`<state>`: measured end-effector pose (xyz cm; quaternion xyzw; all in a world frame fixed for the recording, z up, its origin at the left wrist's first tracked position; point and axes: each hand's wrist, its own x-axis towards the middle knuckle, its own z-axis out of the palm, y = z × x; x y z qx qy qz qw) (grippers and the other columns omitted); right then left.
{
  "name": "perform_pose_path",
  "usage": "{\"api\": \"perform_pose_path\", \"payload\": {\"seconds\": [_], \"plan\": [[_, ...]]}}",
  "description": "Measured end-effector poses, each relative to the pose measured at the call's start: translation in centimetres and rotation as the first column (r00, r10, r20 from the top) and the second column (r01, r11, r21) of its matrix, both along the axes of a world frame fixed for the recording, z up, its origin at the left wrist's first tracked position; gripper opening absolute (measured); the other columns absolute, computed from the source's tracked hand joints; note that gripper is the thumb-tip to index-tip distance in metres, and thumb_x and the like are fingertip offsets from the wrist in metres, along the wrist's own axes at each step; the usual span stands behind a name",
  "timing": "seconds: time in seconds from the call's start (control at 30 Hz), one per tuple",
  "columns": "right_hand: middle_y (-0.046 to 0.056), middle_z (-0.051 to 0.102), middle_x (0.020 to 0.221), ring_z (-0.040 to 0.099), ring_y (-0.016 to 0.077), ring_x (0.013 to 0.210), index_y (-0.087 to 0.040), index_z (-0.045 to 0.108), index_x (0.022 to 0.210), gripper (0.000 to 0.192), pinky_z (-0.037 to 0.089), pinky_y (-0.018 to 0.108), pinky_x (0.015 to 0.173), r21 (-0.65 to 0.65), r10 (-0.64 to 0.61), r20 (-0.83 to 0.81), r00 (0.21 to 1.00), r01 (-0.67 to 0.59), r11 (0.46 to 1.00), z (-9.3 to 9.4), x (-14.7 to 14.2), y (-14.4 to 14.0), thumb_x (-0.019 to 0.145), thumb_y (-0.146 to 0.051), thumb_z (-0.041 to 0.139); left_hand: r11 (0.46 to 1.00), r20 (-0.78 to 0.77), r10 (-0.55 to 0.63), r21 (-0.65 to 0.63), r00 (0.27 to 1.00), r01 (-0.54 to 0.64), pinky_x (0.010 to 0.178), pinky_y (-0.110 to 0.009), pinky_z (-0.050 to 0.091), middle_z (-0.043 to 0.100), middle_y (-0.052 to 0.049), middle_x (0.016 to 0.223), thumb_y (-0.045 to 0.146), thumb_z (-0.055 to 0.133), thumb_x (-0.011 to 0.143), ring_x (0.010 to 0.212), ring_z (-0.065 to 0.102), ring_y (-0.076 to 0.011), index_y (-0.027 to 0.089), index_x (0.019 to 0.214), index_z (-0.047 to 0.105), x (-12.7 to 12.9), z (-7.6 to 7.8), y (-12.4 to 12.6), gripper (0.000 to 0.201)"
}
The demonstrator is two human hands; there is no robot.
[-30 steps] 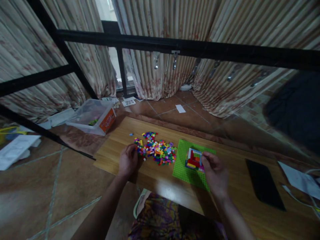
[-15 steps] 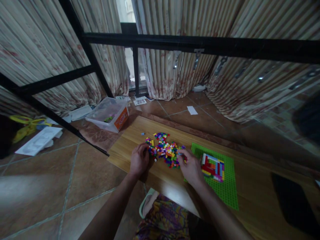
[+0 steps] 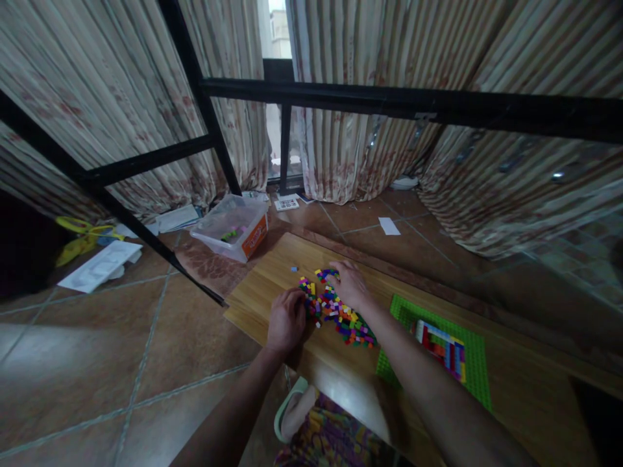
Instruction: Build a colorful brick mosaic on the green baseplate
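Here, a loose pile of small coloured bricks (image 3: 333, 306) lies toward the left end of the wooden worktop (image 3: 263, 285), with one blue brick (image 3: 294, 268) apart from it on the far left. The left hand (image 3: 288, 319) is at the pile's left edge, its fingers curled inward; whether it grips a brick cannot be told. The right hand (image 3: 348, 284) reaches over the far part of the pile, fingers bent and partly hidden, so its hold cannot be told either. To the right of the pile lies a green baseplate (image 3: 479, 370) bearing a square build (image 3: 450, 350) of bricks, with the right forearm crossing in front of both. Beyond the worktop's far left corner, a clear plastic box (image 3: 231, 230) with an orange label is on the tiled floor (image 3: 195, 350). A white sheet (image 3: 389, 226) lies on the far floor, near striped curtains (image 3: 350, 45).
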<state>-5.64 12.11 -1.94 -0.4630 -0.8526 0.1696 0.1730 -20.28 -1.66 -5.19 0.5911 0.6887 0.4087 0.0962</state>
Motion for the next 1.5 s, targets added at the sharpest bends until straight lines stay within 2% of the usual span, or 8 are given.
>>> {"api": "perform_pose_path", "payload": {"seconds": [0.13, 0.3, 0.57, 0.77, 0.93, 1.13, 1.23, 1.5], "plan": [[0.012, 0.063, 0.108, 0.054, 0.0267, 0.108, -0.018, 0.068, 0.106, 0.024, 0.040, 0.038, 0.095, -0.005, 0.008, 0.030, 1.000, -0.008, 1.000, -0.6, -0.9, 0.2, 0.085, -0.024, 0.059, 1.000, 0.006, 0.007, 0.003, 1.000, -0.007, 0.093, -0.039, 0.049, 0.066, -0.008, 0.109, 0.014, 0.049, 0.086, 0.101, 0.061, -0.0215, 0.021, 0.102, 0.063, 0.0, 0.1, 0.0, 0.023], [0.009, 0.062, 0.100, 0.054, 0.0250, 0.104, -0.019, 0.069, 0.086, 0.008, 0.040, 0.037, 0.094, 0.020, -0.085, -0.047, 0.995, 0.086, 0.996, -1.1, -1.1, -1.0, 0.082, -0.022, 0.062, 1.000, 0.007, 0.000, 0.007, 1.000, 0.000, 0.092, -0.038, 0.049, 0.067, -0.008, 0.109, 0.015, 0.048, 0.087, 0.100, 0.061, -0.0208, 0.020, 0.101, 0.063, -0.1, 0.0, 0.0, 0.021], [0.005, 0.067, 0.090, 0.061, 0.0193, 0.090, -0.019, 0.064, 0.087, 0.006, 0.044, 0.031, 0.086, -0.042, -0.027, -0.315, 0.949, 0.015, 0.999, 0.9, -0.3, -6.6, 0.084, -0.018, 0.060, 1.000, -0.004, -0.015, 0.024, 1.000, 0.015, 0.093, -0.039, 0.049, 0.067, -0.009, 0.108, 0.020, 0.049, 0.084, 0.102, 0.062, -0.0228, 0.018, 0.101, 0.063, -0.7, -0.3, 0.6, 0.022], [0.001, 0.069, 0.081, 0.064, 0.0145, 0.076, -0.020, 0.064, 0.086, 0.008, 0.049, 0.025, 0.073, -0.258, -0.146, -0.554, 0.819, -0.002, 0.966, 1.5, 3.8, -12.7, 0.081, -0.017, 0.059, 1.000, -0.025, -0.004, -0.016, 1.000, 0.004, 0.093, -0.039, 0.050, 0.067, -0.009, 0.107, 0.022, 0.048, 0.083, 0.102, 0.062, -0.0237, 0.019, 0.100, 0.064, -0.9, -0.3, 0.7, 0.024], [0.001, 0.069, 0.085, 0.064, 0.0145, 0.077, -0.022, 0.068, 0.095, 0.016, 0.050, 0.026, 0.072, -0.358, -0.293, -0.563, 0.773, 0.091, 0.929, 2.0, 9.5, -15.7, 0.083, -0.021, 0.058, 1.000, -0.051, -0.001, -0.030, 0.999, -0.001, 0.094, -0.040, 0.049, 0.067, -0.009, 0.107, 0.024, 0.049, 0.082, 0.101, 0.063, -0.0240, 0.019, 0.099, 0.064, -1.1, -0.3, 0.9, 0.024], [0.005, 0.069, 0.102, 0.065, 0.0183, 0.089, -0.023, 0.065, 0.112, 0.028, 0.050, 0.033, 0.083, -0.287, -0.467, -0.451, 0.761, 0.371, 0.883, 2.7, 17.0, -15.0, 0.087, -0.033, 0.057, 0.999, -0.080, -0.007, -0.034, 0.997, 0.004, 0.092, -0.040, 0.050, 0.067, -0.010, 0.107, 0.026, 0.048, 0.083, 0.100, 0.063, -0.0247, 0.018, 0.099, 0.064, -1.0, -0.1, 1.0, 0.025], [0.005, 0.070, 0.096, 0.065, 0.0188, 0.085, -0.021, 0.065, 0.103, 0.023, 0.050, 0.033, 0.080, -0.251, -0.518, -0.388, 0.762, 0.453, 0.855, 2.9, 19.5, -13.7, 0.085, -0.034, 0.059, 0.999, -0.096, 0.001, -0.031, 0.995, -0.004, 0.092, -0.040, 0.050, 0.067, -0.010, 0.106, 0.027, 0.048, 0.083, 0.100, 0.063, -0.0247, 0.018, 0.099, 0.064, -1.0, -0.1, 1.1, 0.025], [0.003, 0.067, 0.092, 0.062, 0.0182, 0.085, -0.022, 0.065, 0.089, 0.011, 0.047, 0.031, 0.077, -0.165, -0.388, -0.264, 0.883, 0.355, 0.920, 2.6, 20.6, -11.3, 0.086, -0.026, 0.055, 0.999, -0.090, 0.000, -0.039, 0.996, -0.004, 0.090, -0.039, 0.051, 0.067, -0.010, 0.107, 0.027, 0.047, 0.083, 0.100, 0.063, -0.0248, 0.018, 0.099, 0.064, -1.1, -0.2, 1.0, 0.025]]}}
